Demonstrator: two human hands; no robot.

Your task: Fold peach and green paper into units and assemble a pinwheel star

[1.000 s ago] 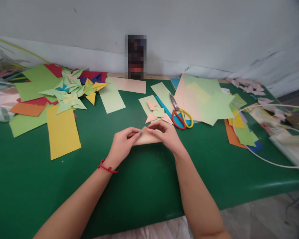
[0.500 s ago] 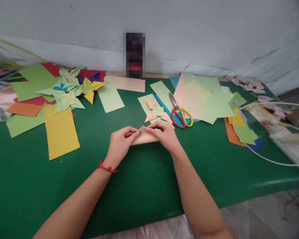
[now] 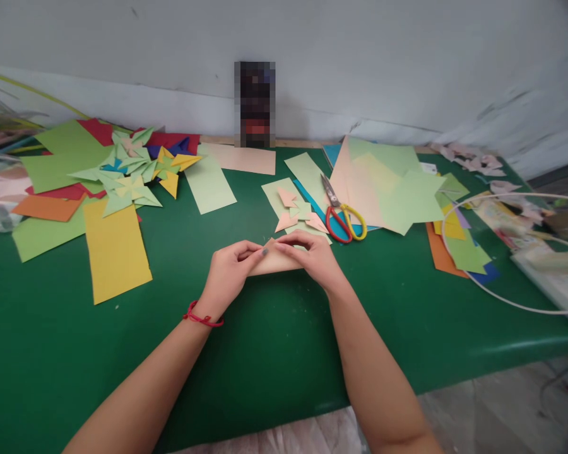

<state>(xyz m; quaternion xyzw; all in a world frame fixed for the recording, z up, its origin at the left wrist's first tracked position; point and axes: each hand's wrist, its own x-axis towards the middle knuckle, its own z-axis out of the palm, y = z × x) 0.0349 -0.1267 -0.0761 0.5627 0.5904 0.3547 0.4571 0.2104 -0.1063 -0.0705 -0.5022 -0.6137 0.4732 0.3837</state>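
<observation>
A folded piece of pale peach paper [image 3: 275, 263] is held between both my hands, low over the green table. My left hand [image 3: 233, 268] pinches its left end, thumb in front and fingers behind. The right end is gripped by my right hand [image 3: 315, 257] in the same way, its thumb pointing toward the middle. A small corner of the paper sticks up between my thumbs. Just beyond my right hand lies a folded peach and light green paper star [image 3: 301, 213]. Scissors [image 3: 339, 214] with one red and one yellow handle rest to its right.
Several folded paper stars [image 3: 132, 167] sit on coloured sheets at the back left, near a yellow sheet [image 3: 117, 252]. A pixelated dark upright object [image 3: 255, 104] leans on the wall. Light green sheets [image 3: 407, 195] lie at the back right, beside a white wire hoop [image 3: 478, 290].
Almost nothing differs. My right thumb has shifted slightly left along the top of the folded paper; both hands keep their hold.
</observation>
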